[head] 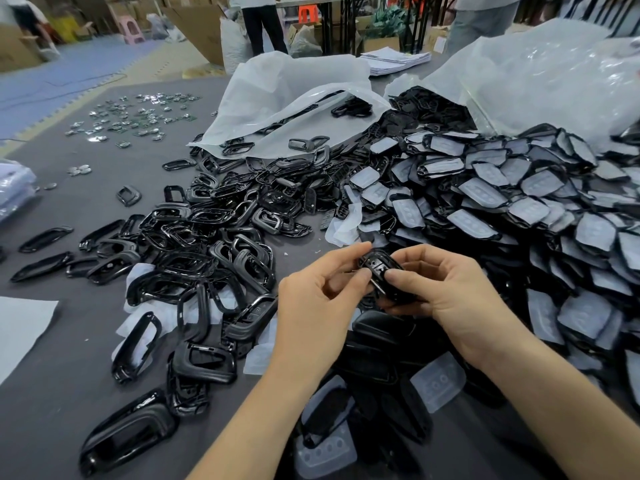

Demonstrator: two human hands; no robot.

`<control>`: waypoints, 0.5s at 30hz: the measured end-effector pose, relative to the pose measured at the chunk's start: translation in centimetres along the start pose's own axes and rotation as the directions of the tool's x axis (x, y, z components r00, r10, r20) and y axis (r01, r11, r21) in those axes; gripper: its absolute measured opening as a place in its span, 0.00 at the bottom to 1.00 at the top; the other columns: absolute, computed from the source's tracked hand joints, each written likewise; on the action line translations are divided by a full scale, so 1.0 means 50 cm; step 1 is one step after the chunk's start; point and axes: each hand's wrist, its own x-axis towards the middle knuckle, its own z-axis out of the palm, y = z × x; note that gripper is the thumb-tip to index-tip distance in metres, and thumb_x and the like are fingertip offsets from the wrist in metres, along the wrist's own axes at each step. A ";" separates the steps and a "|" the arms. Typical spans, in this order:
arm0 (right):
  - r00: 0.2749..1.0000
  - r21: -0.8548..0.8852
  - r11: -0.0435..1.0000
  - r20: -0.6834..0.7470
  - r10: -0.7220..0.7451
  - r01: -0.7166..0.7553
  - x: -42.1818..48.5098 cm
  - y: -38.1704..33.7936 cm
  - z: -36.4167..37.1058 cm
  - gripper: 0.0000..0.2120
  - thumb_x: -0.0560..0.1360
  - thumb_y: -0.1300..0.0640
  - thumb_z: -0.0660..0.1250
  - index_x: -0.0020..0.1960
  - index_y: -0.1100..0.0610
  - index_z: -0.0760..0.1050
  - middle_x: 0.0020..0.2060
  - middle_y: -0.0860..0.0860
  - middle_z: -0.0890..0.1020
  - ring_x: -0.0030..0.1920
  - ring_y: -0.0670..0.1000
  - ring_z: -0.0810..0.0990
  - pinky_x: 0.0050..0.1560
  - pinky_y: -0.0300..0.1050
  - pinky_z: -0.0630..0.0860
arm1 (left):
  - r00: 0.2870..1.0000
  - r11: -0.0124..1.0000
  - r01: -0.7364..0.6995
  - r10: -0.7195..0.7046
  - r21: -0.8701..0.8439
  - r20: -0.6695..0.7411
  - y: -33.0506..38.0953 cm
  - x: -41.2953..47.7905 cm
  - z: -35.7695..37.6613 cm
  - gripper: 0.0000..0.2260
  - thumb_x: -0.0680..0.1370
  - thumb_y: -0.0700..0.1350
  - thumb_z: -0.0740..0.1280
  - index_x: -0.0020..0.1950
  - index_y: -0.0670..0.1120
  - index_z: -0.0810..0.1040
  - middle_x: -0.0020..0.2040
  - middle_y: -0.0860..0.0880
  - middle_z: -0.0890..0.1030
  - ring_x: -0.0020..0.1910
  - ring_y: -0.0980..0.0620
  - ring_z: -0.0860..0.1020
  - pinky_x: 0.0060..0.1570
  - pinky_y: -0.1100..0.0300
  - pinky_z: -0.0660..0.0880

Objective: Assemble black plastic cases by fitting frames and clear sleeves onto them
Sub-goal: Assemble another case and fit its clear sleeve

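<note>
A black plastic case is held above the table between both hands. My left hand pinches its left side with thumb and fingers. My right hand grips its right side, thumb pressed on the front face. A heap of black frames lies to the left. A large pile of black cases with clear sleeves covers the right. A loose clear sleeve lies below my right wrist.
Grey table surface shows at the left. Opened white plastic bags sit at the back. Small metal and green parts are scattered far left. A white sheet lies at the left edge. People stand beyond the table.
</note>
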 end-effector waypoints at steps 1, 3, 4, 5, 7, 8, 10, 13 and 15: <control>1.000 -0.014 1.000 -0.007 0.006 -0.006 0.000 0.001 0.000 0.04 0.69 0.66 0.71 0.43 0.60 0.80 0.37 0.58 0.84 0.32 0.56 0.84 0.31 0.40 0.78 | 1.000 1.000 -0.007 0.007 0.025 -0.002 0.000 -0.001 0.001 0.14 0.75 0.36 0.71 0.54 0.55 0.83 0.33 0.47 0.83 0.41 0.51 0.84 0.54 0.50 0.80; 1.000 -0.035 0.999 -0.018 0.011 -0.011 0.000 0.002 -0.001 0.03 0.71 0.67 0.70 0.43 0.61 0.80 0.36 0.57 0.84 0.31 0.55 0.84 0.30 0.40 0.78 | 1.000 0.998 -0.017 0.017 0.057 -0.004 0.001 -0.004 0.001 0.13 0.75 0.39 0.71 0.52 0.57 0.83 0.32 0.48 0.83 0.40 0.49 0.84 0.51 0.51 0.80; 1.000 -0.058 0.998 -0.026 -0.001 -0.001 0.000 0.002 -0.002 0.04 0.71 0.67 0.71 0.42 0.60 0.80 0.35 0.56 0.84 0.31 0.55 0.83 0.30 0.40 0.78 | 1.000 0.998 -0.020 0.020 0.065 -0.010 0.003 -0.005 0.001 0.12 0.75 0.41 0.72 0.51 0.58 0.83 0.32 0.49 0.83 0.39 0.49 0.84 0.49 0.53 0.80; 0.999 -0.100 0.995 -0.034 -0.026 0.022 -0.001 0.001 -0.002 0.05 0.71 0.67 0.71 0.41 0.59 0.81 0.34 0.54 0.84 0.30 0.54 0.83 0.29 0.39 0.77 | 1.000 0.997 -0.017 0.019 0.070 -0.021 0.004 -0.005 0.001 0.11 0.74 0.42 0.72 0.50 0.58 0.83 0.33 0.51 0.83 0.37 0.50 0.83 0.47 0.55 0.80; 0.994 -0.262 0.960 -0.038 -0.106 0.093 -0.003 0.000 -0.004 0.07 0.71 0.66 0.72 0.40 0.54 0.81 0.34 0.50 0.84 0.29 0.52 0.83 0.28 0.36 0.75 | 0.999 0.996 -0.004 0.007 0.089 -0.034 0.003 -0.002 0.001 0.11 0.73 0.42 0.74 0.49 0.57 0.83 0.38 0.55 0.85 0.37 0.55 0.84 0.44 0.63 0.79; 0.987 -0.368 0.921 -0.035 -0.154 0.131 -0.004 -0.001 -0.004 0.08 0.71 0.65 0.73 0.41 0.52 0.80 0.35 0.48 0.84 0.28 0.49 0.82 0.27 0.35 0.74 | 1.000 0.994 0.003 0.000 0.111 -0.027 0.002 -0.001 0.001 0.11 0.72 0.40 0.74 0.50 0.56 0.83 0.39 0.55 0.85 0.37 0.57 0.84 0.44 0.65 0.79; 0.970 -0.541 0.819 -0.020 -0.244 0.195 -0.006 -0.003 -0.003 0.10 0.70 0.63 0.74 0.42 0.49 0.80 0.38 0.43 0.84 0.29 0.46 0.81 0.30 0.36 0.75 | 1.000 0.983 0.000 0.000 0.181 0.000 -0.003 0.002 0.001 0.13 0.72 0.37 0.74 0.50 0.55 0.83 0.37 0.54 0.84 0.37 0.57 0.83 0.43 0.68 0.78; 0.948 -0.621 0.743 0.001 -0.318 0.250 -0.013 -0.003 0.004 0.11 0.69 0.62 0.75 0.44 0.47 0.79 0.39 0.40 0.83 0.34 0.48 0.81 0.37 0.38 0.77 | 0.998 0.941 -0.059 0.050 0.334 0.035 -0.006 0.002 -0.002 0.12 0.72 0.37 0.74 0.50 0.52 0.84 0.36 0.54 0.81 0.35 0.60 0.79 0.40 0.73 0.72; 0.938 -0.651 0.715 -0.010 -0.345 0.256 -0.015 0.000 0.008 0.11 0.69 0.61 0.76 0.44 0.48 0.78 0.37 0.43 0.83 0.34 0.47 0.80 0.38 0.39 0.77 | 0.997 0.928 -0.065 0.051 0.367 0.050 -0.008 0.002 -0.003 0.11 0.72 0.38 0.73 0.47 0.53 0.83 0.36 0.53 0.81 0.35 0.59 0.79 0.41 0.70 0.73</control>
